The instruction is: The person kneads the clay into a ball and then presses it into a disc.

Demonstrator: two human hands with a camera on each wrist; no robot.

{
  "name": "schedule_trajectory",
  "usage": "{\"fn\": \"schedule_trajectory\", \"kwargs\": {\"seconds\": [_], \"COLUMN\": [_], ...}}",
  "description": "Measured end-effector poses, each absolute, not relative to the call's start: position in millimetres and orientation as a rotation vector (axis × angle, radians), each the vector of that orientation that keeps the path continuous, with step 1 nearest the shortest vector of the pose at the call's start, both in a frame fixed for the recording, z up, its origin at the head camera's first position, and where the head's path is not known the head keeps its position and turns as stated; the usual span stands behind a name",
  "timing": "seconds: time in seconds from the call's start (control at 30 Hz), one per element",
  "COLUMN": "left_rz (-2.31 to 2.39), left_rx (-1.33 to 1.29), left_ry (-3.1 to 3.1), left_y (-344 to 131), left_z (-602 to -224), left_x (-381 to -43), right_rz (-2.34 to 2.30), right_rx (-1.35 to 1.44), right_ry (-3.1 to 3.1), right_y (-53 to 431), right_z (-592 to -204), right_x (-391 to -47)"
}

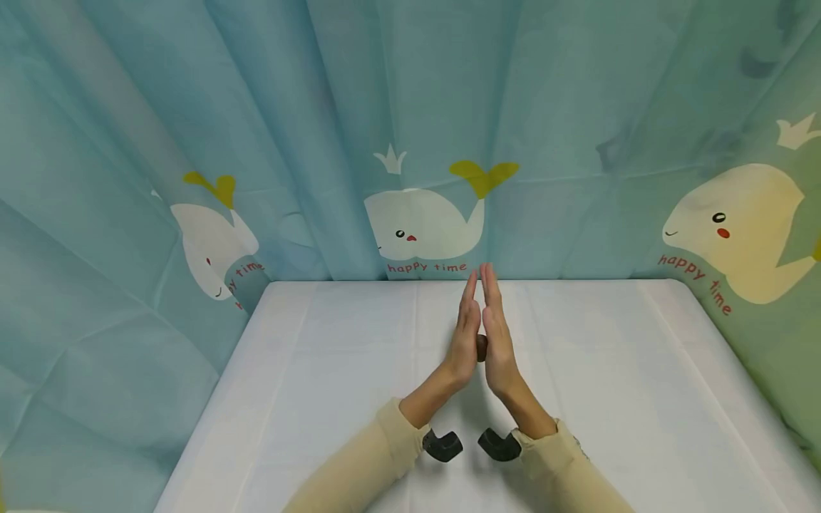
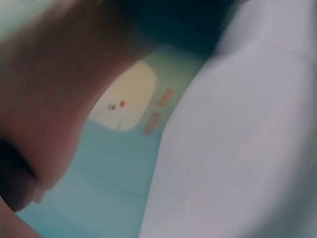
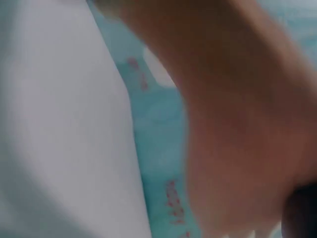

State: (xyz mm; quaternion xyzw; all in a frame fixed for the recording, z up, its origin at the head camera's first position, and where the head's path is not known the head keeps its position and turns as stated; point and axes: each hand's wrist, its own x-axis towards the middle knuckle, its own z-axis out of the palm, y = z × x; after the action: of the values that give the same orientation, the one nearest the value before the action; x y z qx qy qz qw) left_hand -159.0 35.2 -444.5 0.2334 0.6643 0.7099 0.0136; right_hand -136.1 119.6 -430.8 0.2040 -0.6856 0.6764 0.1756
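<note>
Over the middle of the table, my left hand (image 1: 463, 348) and right hand (image 1: 500, 349) face each other palm to palm, fingers straight and pointing away from me. Between the lower palms sits a small, rounded dark brown object (image 1: 482, 348), mostly hidden by the hands; its kind cannot be made out. The left wrist view catches the brown object (image 2: 16, 186) at its left edge, beside the palm. In the right wrist view, the object (image 3: 301, 213) shows as a dark shape at the lower right corner.
A white-covered table (image 1: 346, 342) lies under the hands. Behind and beside it hangs a blue-green curtain (image 1: 308, 142) printed with whales. Black wrist mounts (image 1: 442, 446) stick out inward below both sleeves (image 1: 378, 456), close above the table.
</note>
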Motion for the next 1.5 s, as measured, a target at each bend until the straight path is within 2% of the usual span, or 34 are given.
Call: {"fn": "schedule_trajectory", "kwargs": {"seconds": [0.2,0.33,0.57,0.73,0.9,1.1,1.27,1.4,1.5], "left_rz": [2.292,2.372,2.315,2.204,2.233,2.327,2.237,2.201,2.218], "left_rx": [0.749,0.795,0.659,0.685,0.765,0.707,0.604,0.635,0.701], "left_ry": [1.993,1.93,2.025,2.035,2.024,1.974,1.969,1.963,2.0], "left_y": [37,35,33,34,35,33,33,37,40], "left_z": [-440,-431,-442,-450,-437,-430,-444,-450,-446], "left_x": [-144,-149,-170,-159,-146,-160,-168,-158,-148], "right_rz": [1.972,2.045,1.983,1.93,2.023,2.086,1.96,1.898,1.963], "right_rx": [0.459,0.444,0.584,0.577,0.5,0.531,0.615,0.596,0.543], "right_ry": [-1.988,-1.965,-1.957,-1.962,-1.961,-1.95,-1.902,-1.93,-1.934], "right_y": [135,129,111,121,133,120,115,124,134], "right_z": [-441,-452,-445,-432,-443,-460,-445,-431,-435], "right_x": [-160,-154,-128,-142,-160,-142,-131,-143,-157]}}
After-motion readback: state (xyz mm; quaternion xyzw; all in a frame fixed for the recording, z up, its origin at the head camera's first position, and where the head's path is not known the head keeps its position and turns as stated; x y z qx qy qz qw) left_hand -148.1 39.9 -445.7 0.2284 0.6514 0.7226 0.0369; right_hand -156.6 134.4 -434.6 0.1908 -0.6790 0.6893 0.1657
